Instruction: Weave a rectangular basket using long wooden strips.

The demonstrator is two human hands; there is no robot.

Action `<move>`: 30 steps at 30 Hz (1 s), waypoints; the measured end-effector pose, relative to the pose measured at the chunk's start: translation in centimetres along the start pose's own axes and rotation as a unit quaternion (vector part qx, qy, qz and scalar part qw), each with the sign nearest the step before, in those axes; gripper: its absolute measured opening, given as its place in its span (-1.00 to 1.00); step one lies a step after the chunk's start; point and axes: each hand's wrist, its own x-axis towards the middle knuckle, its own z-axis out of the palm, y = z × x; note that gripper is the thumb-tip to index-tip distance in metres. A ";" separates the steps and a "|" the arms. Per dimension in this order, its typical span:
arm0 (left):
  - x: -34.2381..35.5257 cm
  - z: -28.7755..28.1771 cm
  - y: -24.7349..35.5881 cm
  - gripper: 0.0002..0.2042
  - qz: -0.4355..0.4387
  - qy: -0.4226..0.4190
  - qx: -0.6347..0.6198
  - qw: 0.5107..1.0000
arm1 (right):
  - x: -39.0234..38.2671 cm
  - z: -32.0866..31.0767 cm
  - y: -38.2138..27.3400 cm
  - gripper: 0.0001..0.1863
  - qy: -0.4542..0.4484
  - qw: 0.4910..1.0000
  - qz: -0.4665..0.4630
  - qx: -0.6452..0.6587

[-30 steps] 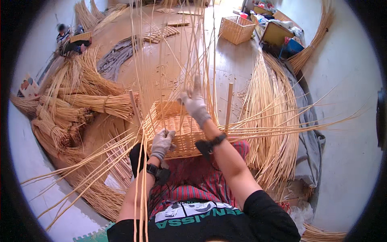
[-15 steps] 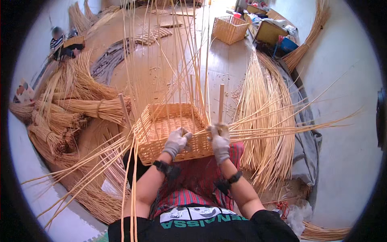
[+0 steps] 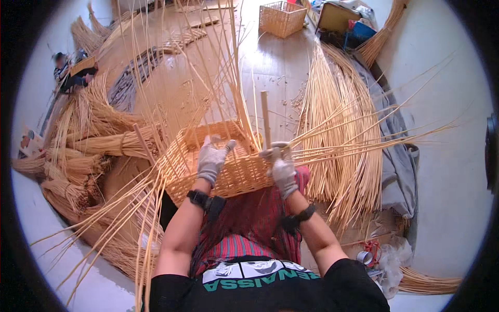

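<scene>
A half-woven wicker basket (image 3: 234, 178) rests tilted on my lap, its long loose rods standing up at the back and fanning out to both sides. My left hand (image 3: 212, 161), in a pale work glove, is open over the near wall, thumb and fingers apart. Gloved as well, my right hand (image 3: 282, 170) is closed at the right corner around willow rods (image 3: 332, 149) that stretch off to the right. Its fingertips are partly hidden. Just behind it a wooden stake (image 3: 266, 118) sticks up from the corner.
Bundled rods (image 3: 104, 143) pile up at the left, and a fan of loose rods (image 3: 343, 135) lies on grey cloth (image 3: 397, 177) at the right. A finished-looking basket (image 3: 282, 20) stands farther back. At the far left sits another person (image 3: 62, 67). Plastic bags (image 3: 392, 265) lie lower right.
My left hand has loosened from the near rim, moved left and up, and spread its fingers. The basket has shifted left and tilted; my right hand stays at its corner.
</scene>
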 end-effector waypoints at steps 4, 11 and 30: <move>0.3 -0.4 1.4 -0.51 -0.020 0.008 -0.090 0.996 | -0.2 1.6 -4.5 -0.90 -0.184 0.966 -0.169 -0.074; -2.3 3.7 3.5 -0.78 0.215 -0.022 0.033 0.976 | 4.6 -7.2 -5.4 -0.87 0.080 0.997 -0.023 0.004; -5.3 5.9 7.9 -0.11 0.353 0.001 0.154 0.923 | 12.6 -10.3 -9.8 -0.84 -0.146 0.482 -0.144 -0.852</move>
